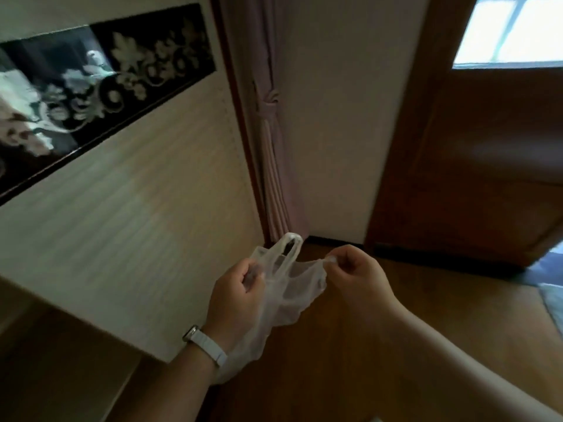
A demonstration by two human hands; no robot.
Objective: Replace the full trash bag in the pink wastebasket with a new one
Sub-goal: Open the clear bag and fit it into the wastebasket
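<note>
White watch [204, 345] worn on left wrist. Left hand [236, 295] curled closed, one side of clear plastic bag [283, 295] gripped. Bag held mid-air over wooden floor [350, 360], handle loop raised. Opposite edge pinched by right hand [355, 274], fingertips [332, 259] closed.

Bag [285, 295] between both hands, curtain [274, 166] behind, door [487, 153] right.

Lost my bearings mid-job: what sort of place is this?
Likely a room in a home: tied-back curtain, wooden door, wood floor. Both hands hold a thin plastic bag.
</note>
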